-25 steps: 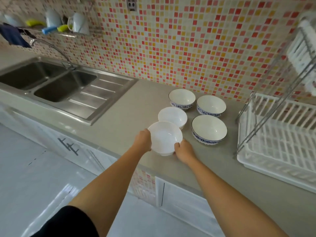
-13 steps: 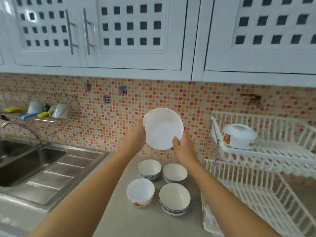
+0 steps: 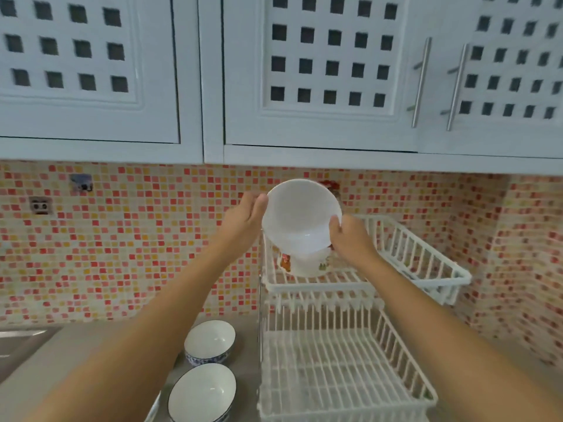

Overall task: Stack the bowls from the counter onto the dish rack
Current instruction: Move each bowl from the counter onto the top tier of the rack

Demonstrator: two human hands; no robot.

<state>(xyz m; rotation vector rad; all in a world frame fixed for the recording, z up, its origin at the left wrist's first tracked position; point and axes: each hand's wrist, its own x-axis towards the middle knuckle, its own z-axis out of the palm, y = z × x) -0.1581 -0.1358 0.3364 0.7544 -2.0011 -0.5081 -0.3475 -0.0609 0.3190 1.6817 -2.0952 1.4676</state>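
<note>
Both hands, left hand (image 3: 243, 219) and right hand (image 3: 350, 236), grip white bowl (image 3: 300, 219) above dish rack (image 3: 426, 269); two bowls (image 3: 210, 341) on grey counter (image 3: 76, 345).

Patterned dish (image 3: 306, 264) mostly hidden behind held bowl (image 3: 300, 219) (upper rack), near bowl (image 3: 202, 394) cut off

I note white lattice-panel cabinet doors (image 3: 329, 65) with bar handles (image 3: 421, 82) overhead, a mosaic tile backsplash (image 3: 137, 245) below, two wall sockets (image 3: 39, 205).

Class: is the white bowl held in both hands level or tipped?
Tipped: the white bowl shows its whole inside towards the camera, above the rack's upper tier.
</note>
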